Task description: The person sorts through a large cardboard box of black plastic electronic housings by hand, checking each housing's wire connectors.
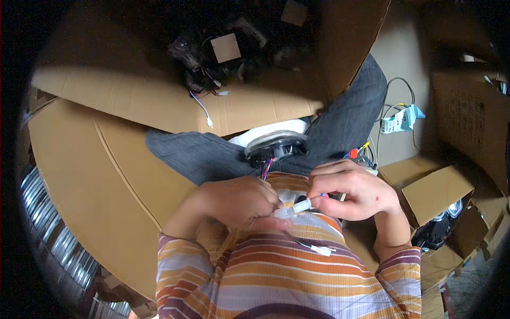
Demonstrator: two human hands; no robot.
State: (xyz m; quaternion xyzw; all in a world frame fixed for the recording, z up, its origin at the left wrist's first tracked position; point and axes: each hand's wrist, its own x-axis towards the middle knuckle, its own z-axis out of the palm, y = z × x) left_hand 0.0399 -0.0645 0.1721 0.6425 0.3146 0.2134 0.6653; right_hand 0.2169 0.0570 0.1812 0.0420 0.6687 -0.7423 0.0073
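Note:
In front of my body, my left hand (pixel 239 201) is closed on a translucent white wire connector (pixel 284 213). My right hand (pixel 353 190) pinches a second white connector (pixel 303 206) between thumb and forefinger. The two connectors meet end to end; whether they are locked together I cannot tell. Red and blue wires (pixel 267 168) run from a round black lamp-like unit (pixel 276 147) down toward my left hand. The unit lies between my legs against a white padded piece (pixel 260 130). Below my hands, a loose white plug (pixel 322 250) hangs on thin wires over my striped shirt.
A large open cardboard box (pixel 265 109) ahead holds several dark wrapped units, one trailing a plug (pixel 209 123). Cardboard (pixel 101 181) spreads at the left. On the right are a smaller box (pixel 438 194) with black lamps (pixel 433 234), a cable with a blue tag (pixel 402 119), and a tall carton (pixel 467 117).

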